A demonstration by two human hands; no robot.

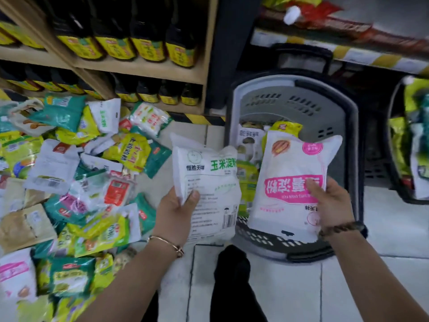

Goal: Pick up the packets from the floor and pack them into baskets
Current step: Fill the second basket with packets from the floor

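My left hand (176, 212) grips a white packet with green lettering (209, 182) by its lower left edge, held above the floor just left of the grey basket (297, 101). My right hand (329, 203) holds a white packet with a pink band (290, 177) over the basket's near half, thumb on its front. Inside the basket lie a few packets, yellow and white (250, 145). A big heap of packets (69, 173) in green, yellow and white covers the floor at the left.
A wooden shelf (139, 66) with dark bottles stands behind the heap. A second basket (411, 140) with packets sits at the right edge. My dark shoe (232, 263) stands on the white tiles between my arms. A striped ledge runs at the upper right.
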